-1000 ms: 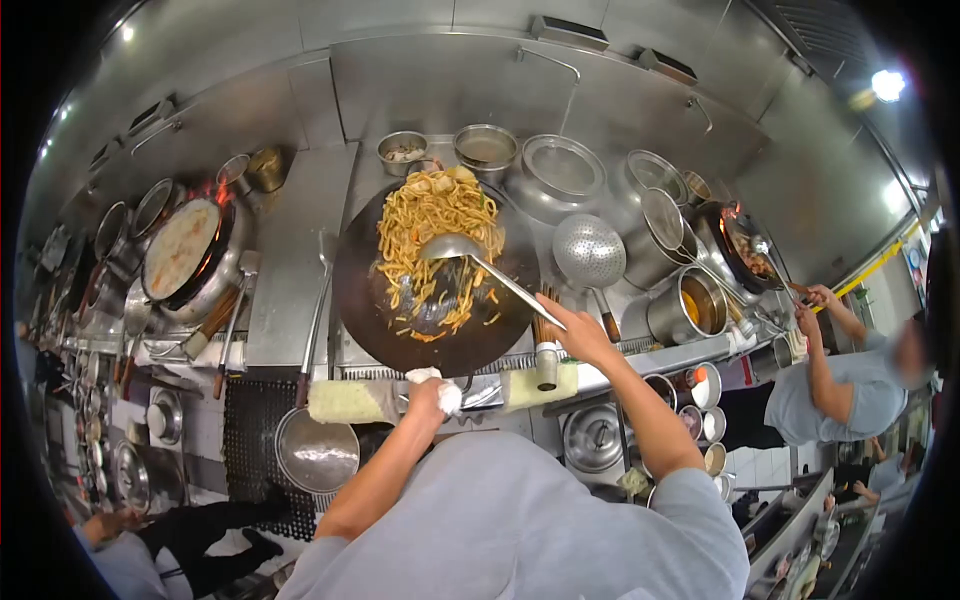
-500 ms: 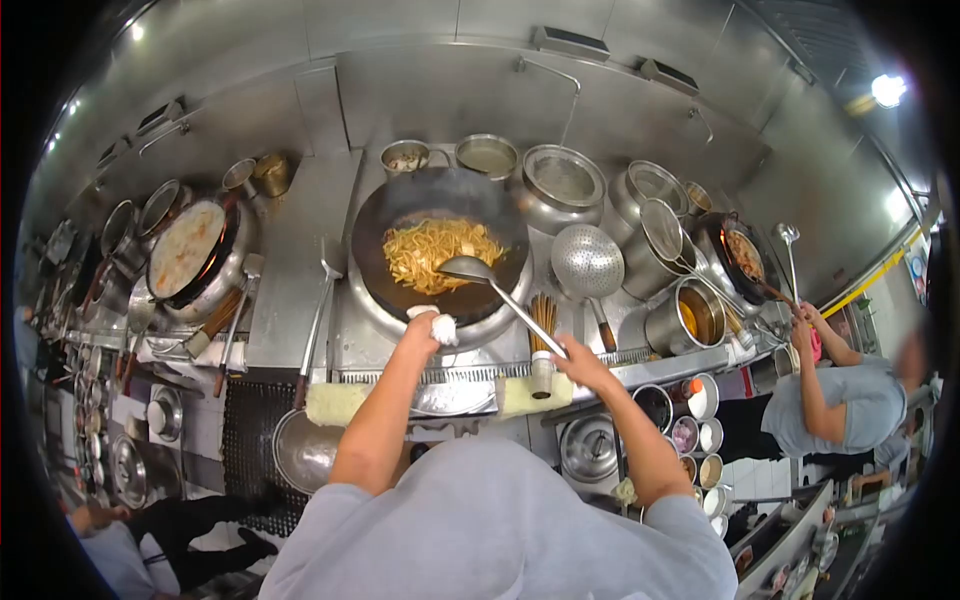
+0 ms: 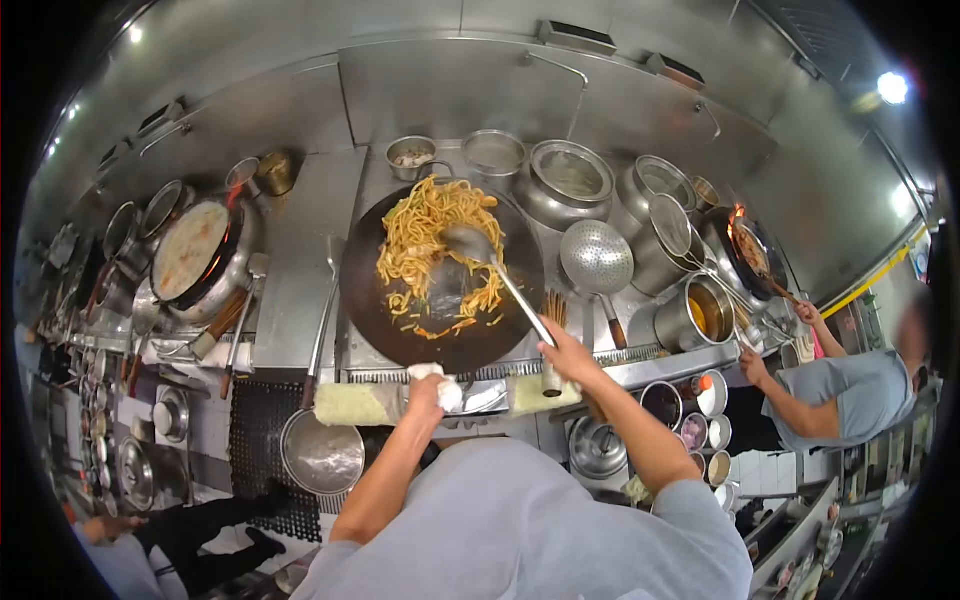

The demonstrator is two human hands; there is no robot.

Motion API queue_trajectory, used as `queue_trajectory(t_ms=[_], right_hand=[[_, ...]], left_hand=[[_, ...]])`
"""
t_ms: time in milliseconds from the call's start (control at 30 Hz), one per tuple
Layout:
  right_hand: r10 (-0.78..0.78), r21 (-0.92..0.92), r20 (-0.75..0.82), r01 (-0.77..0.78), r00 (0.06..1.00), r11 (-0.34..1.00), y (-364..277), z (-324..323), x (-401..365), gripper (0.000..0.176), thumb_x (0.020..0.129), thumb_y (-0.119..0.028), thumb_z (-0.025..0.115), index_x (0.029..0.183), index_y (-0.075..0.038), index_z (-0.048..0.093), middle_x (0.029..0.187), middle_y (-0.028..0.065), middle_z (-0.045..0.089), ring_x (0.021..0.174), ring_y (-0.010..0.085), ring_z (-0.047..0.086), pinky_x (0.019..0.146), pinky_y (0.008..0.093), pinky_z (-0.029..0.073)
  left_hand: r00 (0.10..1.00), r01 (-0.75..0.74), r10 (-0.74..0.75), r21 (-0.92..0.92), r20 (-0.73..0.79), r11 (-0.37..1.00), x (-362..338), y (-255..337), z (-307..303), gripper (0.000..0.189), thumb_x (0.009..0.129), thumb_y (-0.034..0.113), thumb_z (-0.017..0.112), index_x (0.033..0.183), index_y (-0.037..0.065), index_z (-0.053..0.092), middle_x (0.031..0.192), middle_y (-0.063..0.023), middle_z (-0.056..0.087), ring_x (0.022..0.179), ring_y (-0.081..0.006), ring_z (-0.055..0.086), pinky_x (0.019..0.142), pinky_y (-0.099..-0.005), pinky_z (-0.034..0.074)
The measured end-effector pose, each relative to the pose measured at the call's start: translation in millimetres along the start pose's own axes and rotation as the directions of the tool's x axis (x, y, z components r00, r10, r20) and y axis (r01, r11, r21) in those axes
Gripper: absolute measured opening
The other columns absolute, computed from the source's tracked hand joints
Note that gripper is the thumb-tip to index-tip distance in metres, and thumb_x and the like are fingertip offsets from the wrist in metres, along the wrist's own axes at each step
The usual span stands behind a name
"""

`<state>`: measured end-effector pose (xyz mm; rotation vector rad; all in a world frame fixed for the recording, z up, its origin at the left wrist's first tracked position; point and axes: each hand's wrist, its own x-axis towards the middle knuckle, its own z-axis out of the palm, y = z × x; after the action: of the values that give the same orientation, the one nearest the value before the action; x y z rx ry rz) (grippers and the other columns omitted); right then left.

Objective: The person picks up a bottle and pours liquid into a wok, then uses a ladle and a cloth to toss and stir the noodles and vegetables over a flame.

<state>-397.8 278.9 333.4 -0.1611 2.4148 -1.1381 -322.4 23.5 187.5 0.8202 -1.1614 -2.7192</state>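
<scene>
A big dark wok (image 3: 370,310) stands in front of me, its near rim pulled out over the counter's front edge. Noodles (image 3: 420,225) with bits of meat or vegetable are bunched toward its far side, with loose strands trailing nearer. My left hand (image 3: 428,398) is closed on a white cloth (image 3: 449,396) at the near rim; the cloth hides where it meets the wok. The long shaft of a steel ladle (image 3: 518,296) is wrapped by my right hand (image 3: 568,357). Against the noodles rests the ladle's bowl (image 3: 468,243).
Right of the wok lie a perforated skimmer (image 3: 597,258) and a bamboo brush (image 3: 554,310). Metal pots (image 3: 570,178) line the back. A co-worker (image 3: 845,395) tends a flaming wok (image 3: 752,250) at right. At left sits another wok with pale, simmering contents (image 3: 192,250).
The wok has come toward me and its inside shows more. The noodles have shifted to its far side and spread. My left hand has moved down with the cloth. The ladle has changed angle slightly.
</scene>
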Motion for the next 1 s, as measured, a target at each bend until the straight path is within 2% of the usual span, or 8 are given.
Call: queue_trajectory(t_ms=[100, 233, 400, 467, 600, 733, 833, 1000], right_hand=[[0.062, 0.644, 0.119, -0.125, 0.991, 0.755, -6.7, 20.9, -20.7, 0.055, 0.093, -0.015, 0.052, 0.142, -0.014, 0.028, 0.07, 0.001, 0.045, 0.048, 0.0087, 0.042, 0.038, 0.0262, 0.038], [0.095, 0.69, -0.017, -0.056, 0.995, 0.722, -20.5, 19.7, -8.9, 0.04, 0.093, -0.012, 0.05, 0.13, -0.009, 0.034, 0.071, 0.0019, 0.044, 0.047, 0.009, 0.042, 0.038, 0.0269, 0.04], [0.152, 0.693, -0.061, -0.068, 0.987, 0.718, -14.0, 33.0, -1.7, 0.031, 0.095, -0.013, 0.049, 0.123, -0.01, 0.037, 0.073, 0.0009, 0.044, 0.047, 0.0087, 0.041, 0.037, 0.0276, 0.039], [0.162, 0.797, 0.078, -0.159, 0.984, 0.583, -25.6, 41.2, -0.8, 0.028, 0.096, -0.015, 0.048, 0.121, -0.011, 0.037, 0.072, -0.0002, 0.043, 0.046, 0.0078, 0.04, 0.037, 0.0273, 0.039], [0.078, 0.908, 0.339, -0.348, 0.937, 0.232, -62.1, 41.1, -27.3, 0.022, 0.097, -0.017, 0.048, 0.117, -0.017, 0.039, 0.072, -0.001, 0.042, 0.046, 0.0058, 0.038, 0.037, 0.0251, 0.035], [-0.261, 0.764, 0.547, -0.602, 0.795, -0.234, -16.2, 57.1, -13.4, 0.017, 0.097, -0.02, 0.049, 0.113, -0.017, 0.045, 0.073, -0.0005, 0.043, 0.047, 0.0051, 0.038, 0.038, 0.0236, 0.033], [-0.189, 0.857, 0.492, -0.511, 0.85, -0.065, -9.4, 74.8, -30.0, 0.03, 0.101, -0.032, 0.039, 0.122, -0.012, 0.049, 0.075, -0.0006, 0.044, 0.049, 0.0056, 0.041, 0.037, 0.0223, 0.037], [-0.043, 0.716, 0.599, -0.511, 0.799, 0.476, 79.1, 99.4, -47.4, 0.04, 0.1, -0.041, 0.037, 0.125, -0.01, 0.046, 0.087, 0.0078, 0.058, 0.07, 0.0165, 0.059, 0.054, 0.0301, 0.056]], left_hand=[[0.991, 0.131, -0.132, -0.065, -0.015, 0.989, 14.4, 47.5, 28.7, 0.009, 0.089, 0.008, 0.046, 0.095, 0.004, 0.051, 0.074, -0.0082, 0.059, 0.064, -0.0228, 0.063, 0.055, -0.037, 0.055], [0.99, 0.137, -0.14, -0.102, -0.025, 0.985, 15.8, 70.5, 55.8, 0.01, 0.088, 0.004, 0.044, 0.094, 0.004, 0.052, 0.076, -0.0077, 0.058, 0.061, -0.0228, 0.061, 0.054, -0.0353, 0.054], [0.952, -0.281, 0.302, 0.249, -0.048, 0.927, -8.6, 19.7, 41.0, 0.041, 0.075, -0.003, 0.05, 0.114, 0.004, 0.041, 0.097, -0.0091, 0.052, 0.079, -0.0197, 0.058, 0.061, -0.0317, 0.052], [0.919, -0.35, 0.393, 0.414, -0.022, 0.84, -15.6, -4.3, 24.3, 0.061, 0.07, -0.002, 0.054, 0.127, -0.002, 0.033, 0.107, -0.0146, 0.05, 0.097, -0.0226, 0.053, 0.085, -0.0333, 0.046], [0.949, -0.273, 0.312, 0.413, -0.03, 0.869, -17.5, 5.6, 26.7, 0.066, 0.068, -0.003, 0.054, 0.13, -0.006, 0.031, 0.108, -0.0166, 0.05, 0.097, -0.0247, 0.053, 0.087, -0.0323, 0.044], [0.999, -0.045, 0.046, 0.147, -0.005, 0.988, -13.6, 52.1, 36.7, 0.033, 0.075, -0.003, 0.051, 0.106, 0.004, 0.044, 0.086, -0.0102, 0.053, 0.066, -0.0216, 0.058, 0.053, -0.0322, 0.05], [0.962, 0.271, -0.27, -0.027, 0.036, 0.962, -3.9, 46.7, 3.6, 0.022, 0.08, -0.002, 0.051, 0.1, 0.006, 0.047, 0.079, -0.0074, 0.055, 0.062, -0.0208, 0.058, 0.051, -0.0338, 0.051], [0.963, 0.258, -0.254, -0.033, 0.093, 0.966, -6.6, 25.9, 7.7, 0.007, 0.082, 0.002, 0.051, 0.088, 0.005, 0.053, 0.072, -0.0065, 0.056, 0.061, -0.0204, 0.059, 0.052, -0.0334, 0.052]])
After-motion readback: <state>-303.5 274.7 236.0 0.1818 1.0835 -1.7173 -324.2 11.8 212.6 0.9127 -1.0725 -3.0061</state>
